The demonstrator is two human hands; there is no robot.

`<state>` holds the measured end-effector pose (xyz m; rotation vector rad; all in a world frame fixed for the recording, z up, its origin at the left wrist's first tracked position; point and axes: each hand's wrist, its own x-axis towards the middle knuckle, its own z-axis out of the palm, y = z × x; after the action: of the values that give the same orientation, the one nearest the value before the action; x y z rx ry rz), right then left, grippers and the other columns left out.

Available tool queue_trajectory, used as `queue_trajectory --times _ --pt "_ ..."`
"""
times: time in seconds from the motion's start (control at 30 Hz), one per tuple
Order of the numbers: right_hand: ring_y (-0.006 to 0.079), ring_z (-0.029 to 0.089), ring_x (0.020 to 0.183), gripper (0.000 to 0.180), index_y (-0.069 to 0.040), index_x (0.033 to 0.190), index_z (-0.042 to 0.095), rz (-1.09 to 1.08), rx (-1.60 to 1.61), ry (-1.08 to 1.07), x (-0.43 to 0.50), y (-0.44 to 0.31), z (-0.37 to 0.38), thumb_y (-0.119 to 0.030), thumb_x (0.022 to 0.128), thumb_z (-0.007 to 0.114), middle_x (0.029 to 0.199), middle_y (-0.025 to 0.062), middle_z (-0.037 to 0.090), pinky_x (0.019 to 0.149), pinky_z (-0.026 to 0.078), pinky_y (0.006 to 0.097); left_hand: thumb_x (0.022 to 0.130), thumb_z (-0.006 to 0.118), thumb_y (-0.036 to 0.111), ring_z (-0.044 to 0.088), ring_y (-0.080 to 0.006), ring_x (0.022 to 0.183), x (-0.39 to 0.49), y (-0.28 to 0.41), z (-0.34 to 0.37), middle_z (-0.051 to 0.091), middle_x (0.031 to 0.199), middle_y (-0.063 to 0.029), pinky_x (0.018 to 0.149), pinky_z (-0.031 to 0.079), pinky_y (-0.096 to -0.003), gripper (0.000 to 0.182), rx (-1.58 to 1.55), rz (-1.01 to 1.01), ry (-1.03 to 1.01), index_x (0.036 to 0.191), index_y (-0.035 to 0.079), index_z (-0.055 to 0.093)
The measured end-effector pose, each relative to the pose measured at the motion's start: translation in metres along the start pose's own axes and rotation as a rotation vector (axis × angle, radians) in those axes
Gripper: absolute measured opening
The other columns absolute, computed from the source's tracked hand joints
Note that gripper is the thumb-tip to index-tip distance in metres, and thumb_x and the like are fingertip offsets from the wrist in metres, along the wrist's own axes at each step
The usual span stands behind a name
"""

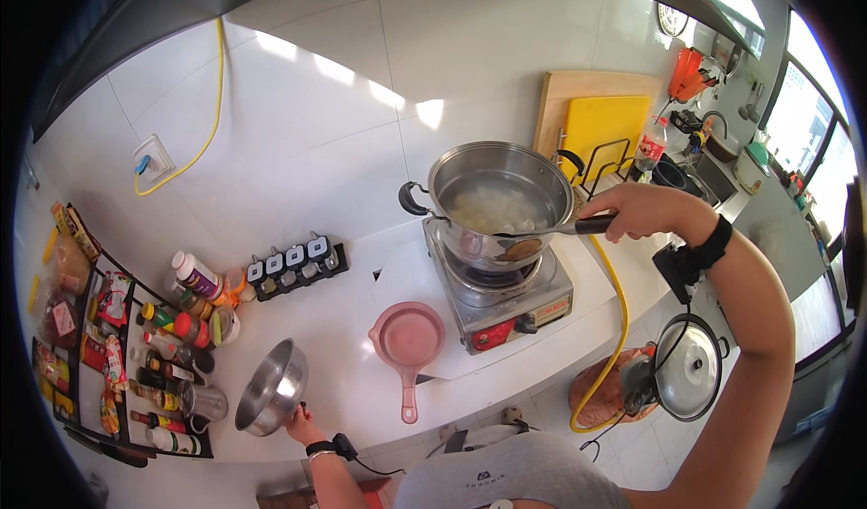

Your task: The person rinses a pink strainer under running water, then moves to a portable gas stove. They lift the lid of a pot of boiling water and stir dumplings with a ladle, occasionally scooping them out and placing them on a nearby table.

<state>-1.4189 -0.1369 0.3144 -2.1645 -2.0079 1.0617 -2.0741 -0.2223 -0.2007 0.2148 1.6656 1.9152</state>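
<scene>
A large two-handled steel pot [498, 238] stands on a portable gas stove [555, 272], with pale pieces in cloudy liquid inside. My right hand [633, 212] is closed around the dark handle of a metal utensil [569, 228], whose far end reaches over the pot's near rim; its head is not clearly visible. At the lower left my left hand [306, 429] holds a steel pan [271, 388] by its dark handle. The pan is tilted above the white counter. Between pan and stove lies a pink plastic ladle or dipper [410, 338], touched by neither hand.
A rack of bottles and packets [169, 373] stands left, a spice jar rack [298, 268] by the wall. Behind the pot are a yellow cutting board [603, 136] and wire stand. A yellow hose [624, 312] hangs over the counter edge near a lidded pot [689, 367], lower right.
</scene>
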Motion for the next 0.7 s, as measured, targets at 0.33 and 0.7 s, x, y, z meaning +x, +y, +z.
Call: queue_trajectory --times 0.33,0.7 --pt "0.0136 0.049 0.051 0.055 -0.010 0.127 0.066 -0.025 0.213 0.100 0.062 -0.002 0.054 -0.003 0.073 0.066 0.072 0.0065 0.061 0.045 0.038 0.0315 0.099 0.065 0.016 0.064 -0.0190 0.096 -0.001 -0.004 0.026 0.064 0.113 -0.0104 0.085 0.056 -0.0279 0.029 -0.183 -0.067 -0.070 0.120 -0.001 0.056" --pt "0.0344 0.068 0.083 0.041 -0.010 0.118 0.069 -0.258 0.018 0.345 0.140 0.032 0.060 -0.006 0.078 0.061 0.091 0.0177 0.071 0.071 0.053 0.0413 0.083 0.079 0.017 0.063 -0.0187 0.076 -0.020 -0.016 0.023 0.064 0.093 -0.0067 0.071 0.054 -0.0298 0.032 0.776 0.196 -0.329 0.107 0.001 0.064"
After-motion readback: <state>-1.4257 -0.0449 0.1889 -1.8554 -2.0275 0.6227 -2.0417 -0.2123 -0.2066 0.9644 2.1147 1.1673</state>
